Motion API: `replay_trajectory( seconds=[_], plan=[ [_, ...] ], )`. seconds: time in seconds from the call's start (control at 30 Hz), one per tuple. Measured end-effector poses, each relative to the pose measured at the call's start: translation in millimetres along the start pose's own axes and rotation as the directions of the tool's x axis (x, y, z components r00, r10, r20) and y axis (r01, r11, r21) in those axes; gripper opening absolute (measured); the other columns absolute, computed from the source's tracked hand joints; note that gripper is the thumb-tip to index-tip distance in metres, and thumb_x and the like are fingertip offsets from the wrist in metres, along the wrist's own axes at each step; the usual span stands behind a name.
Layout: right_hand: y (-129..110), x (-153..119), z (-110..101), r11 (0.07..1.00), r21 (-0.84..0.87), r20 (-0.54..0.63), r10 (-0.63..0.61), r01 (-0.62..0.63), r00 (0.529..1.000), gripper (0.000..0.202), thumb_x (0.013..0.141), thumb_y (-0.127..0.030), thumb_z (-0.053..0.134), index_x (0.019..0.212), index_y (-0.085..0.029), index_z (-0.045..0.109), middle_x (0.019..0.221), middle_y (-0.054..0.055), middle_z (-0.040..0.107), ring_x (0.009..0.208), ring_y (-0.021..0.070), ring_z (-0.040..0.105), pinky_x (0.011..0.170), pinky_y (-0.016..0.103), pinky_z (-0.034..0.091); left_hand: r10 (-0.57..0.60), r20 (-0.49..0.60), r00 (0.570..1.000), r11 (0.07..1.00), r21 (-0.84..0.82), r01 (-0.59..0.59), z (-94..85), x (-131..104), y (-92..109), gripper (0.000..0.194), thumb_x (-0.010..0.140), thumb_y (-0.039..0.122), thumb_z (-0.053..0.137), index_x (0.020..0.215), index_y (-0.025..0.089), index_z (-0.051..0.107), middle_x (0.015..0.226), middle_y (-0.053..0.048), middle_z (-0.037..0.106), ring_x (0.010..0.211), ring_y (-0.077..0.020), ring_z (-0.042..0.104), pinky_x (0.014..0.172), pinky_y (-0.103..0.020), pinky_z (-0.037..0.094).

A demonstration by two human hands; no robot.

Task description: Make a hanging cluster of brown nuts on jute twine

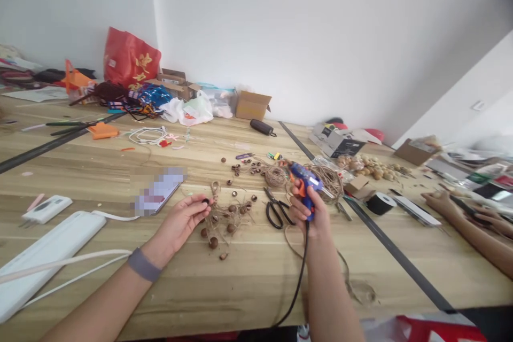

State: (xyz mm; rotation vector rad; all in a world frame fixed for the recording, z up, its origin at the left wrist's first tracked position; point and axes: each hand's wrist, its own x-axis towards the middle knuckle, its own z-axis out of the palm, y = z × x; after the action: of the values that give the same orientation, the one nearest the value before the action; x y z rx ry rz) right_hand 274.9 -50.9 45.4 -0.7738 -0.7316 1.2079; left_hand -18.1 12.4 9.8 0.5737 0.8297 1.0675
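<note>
Dark piece (pixel 206 201): sitting at the left fingertips — just beside the beaded twine bundle (pixel 231 228), well left of the glue gun (pixel 311 177).
Left hand (pixel 185 217): pinching the dark piece, lying nearer the bundle than the right.
Glue gun: slanting, nozzle pointing away and leftward — not at the dark piece.
Right hand (pixel 319 218): gripping the glue gun's handle.
Scissors (pixel 274 203): lying on the table (pixel 256 283), between bundle and right hand.
</note>
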Motion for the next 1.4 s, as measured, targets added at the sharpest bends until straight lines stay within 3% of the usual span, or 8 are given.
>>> replay_trajectory(
  seconds=[0.2,0.43,0.97,1.4],
  plan=[
    [-33,-19,-41,0.99,-0.141,-0.205,-0.002,-0.028,0.979,0.025,0.079,-0.042,0.07,0.09,-0.02,0.065,0.071,-0.002,0.064,0.035,0.001,0.026,0.03,0.012,0.029,-0.019,-0.027,0.999,1.0,0.011,0.019,0.7,1,0,0.02,0.074,-0.008,0.064,0.077,0.012,0.068,0.078,-0.007,0.075,0.062,-0.0094,0.068,0.063,-0.016,0.057],
    [-29,-35,-76,0.961,-0.216,-0.404,0.071,-0.171,0.912,0.022,0.082,-0.039,0.069,0.082,-0.018,0.063,0.069,0.003,0.068,0.033,0.0026,0.031,0.027,0.014,0.029,0.018,-0.008,1.0,0.998,0.06,-0.018,-5.2,4,-4,0.022,0.076,-0.006,0.064,0.079,0.016,0.069,0.082,-0.006,0.076,0.065,-0.0106,0.069,0.069,-0.019,0.059],
    [-27,-59,-93,0.897,-0.21,-0.557,0.217,-0.388,0.802,0.017,0.088,-0.029,0.064,0.078,-0.015,0.063,0.066,0.001,0.069,0.03,0.0012,0.038,0.027,0.012,0.033,-0.01,-0.037,0.999,0.999,0.052,0.012,4.6,-4,5,0.024,0.078,-0.01,0.056,0.075,0.012,0.067,0.073,-0.007,0.076,0.061,-0.0092,0.07,0.062,-0.014,0.059],
    [-20,-48,-99,0.884,-0.194,-0.566,0.253,-0.425,0.785,0.023,0.096,-0.027,0.055,0.078,-0.014,0.061,0.06,0.004,0.07,0.028,0.002,0.036,0.027,0.013,0.03,0.047,-0.002,0.999,0.994,0.1,-0.047,4.6,-7,7,0.021,0.074,-0.008,0.061,0.076,0.011,0.067,0.074,-0.006,0.076,0.06,-0.01,0.07,0.061,-0.015,0.059]
  ],
)
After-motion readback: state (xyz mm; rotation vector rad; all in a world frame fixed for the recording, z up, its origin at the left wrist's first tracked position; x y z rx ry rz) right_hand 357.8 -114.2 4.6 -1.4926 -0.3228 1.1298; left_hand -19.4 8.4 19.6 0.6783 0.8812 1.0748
